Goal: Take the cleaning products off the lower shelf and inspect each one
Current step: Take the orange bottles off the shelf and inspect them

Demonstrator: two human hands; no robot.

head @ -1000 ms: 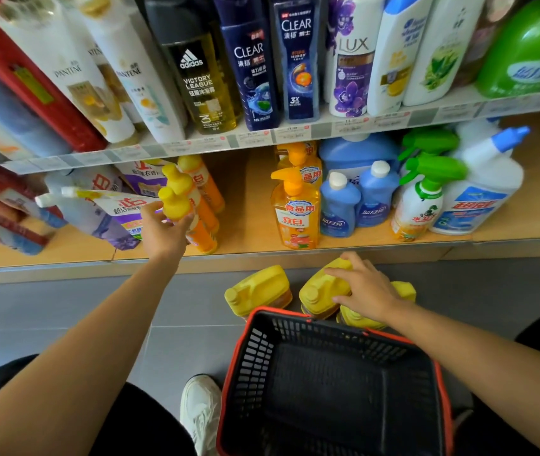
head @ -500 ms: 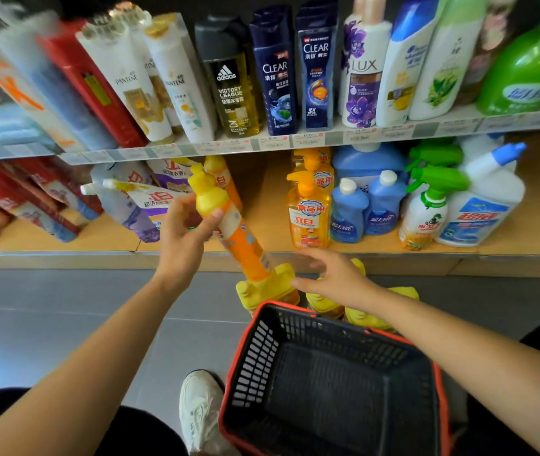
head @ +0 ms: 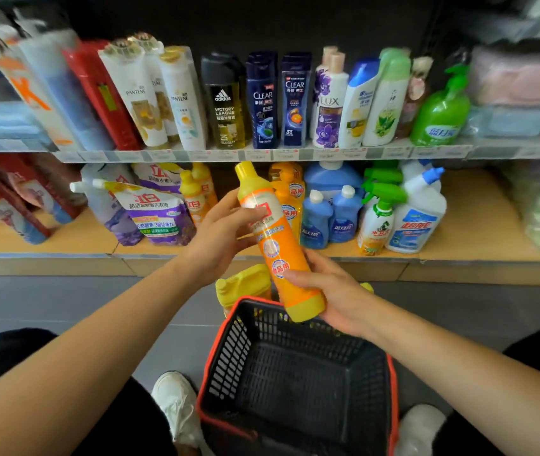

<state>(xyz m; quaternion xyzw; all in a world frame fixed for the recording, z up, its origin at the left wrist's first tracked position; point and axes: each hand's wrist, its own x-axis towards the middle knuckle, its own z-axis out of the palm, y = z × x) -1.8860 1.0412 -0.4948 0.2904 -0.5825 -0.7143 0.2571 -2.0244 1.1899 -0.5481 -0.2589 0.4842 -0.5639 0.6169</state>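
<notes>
Where the lower shelf [head: 77, 235] begins at the left, soft printed pouches [head: 156, 212] lean together, with two orange shelf bottles [head: 196, 195] just beside them.

The left hand [head: 219, 238] grips the upper half of the bottle [head: 275, 248]. Its fingers curl behind the bottle and the thumb lies across the label.

The bottle is off the shelf, held in front of it and above the far rim of the basket [head: 229, 353]. Its long axis is tilted, with the yellow cap up and to the left and the yellow base down and to the right. The body is a smooth, rigid plastic cylinder in a glossy orange sleeve.

The right hand [head: 341, 294] cups the lower end, its fingers curled around the body near the base. Both hands have contact. The left hand is nearer the cap and the right hand is nearer the base, so turning the label likely calls for rotation about the long axis.

A yellow jug [head: 245, 281] lies on the floor behind the basket.

At the right, blue bottles [head: 328, 218] and a green-triggered sprayer [head: 377, 222] stand upright on the shelf, not yet taken.
</notes>
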